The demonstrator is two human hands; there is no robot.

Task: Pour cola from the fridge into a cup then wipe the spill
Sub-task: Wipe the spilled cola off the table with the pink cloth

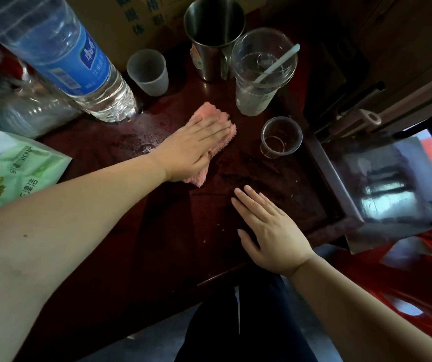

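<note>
The pouring looks done and the wiping is in hand. The small clear plastic cup [280, 137] stands on the dark wooden table [173, 231], toward its right edge, with only a thin brown ring of cola at the bottom. No cola bottle or can shows anywhere, so I cannot tell where it has gone.

The left hand [191, 147] lies flat on a folded pink cloth [209, 145], fingers straight and close together, pressing it to the tabletop. Just left of the cloth a wet sheen with droplets [141, 141] reaches toward the base of a large water bottle [74, 61], so that patch seems unwiped. The right hand [269, 231] rests palm down near the front edge, fingers spread slightly, holding nothing.

Judging by this, 1 step remains: clearing that wet patch.
</note>
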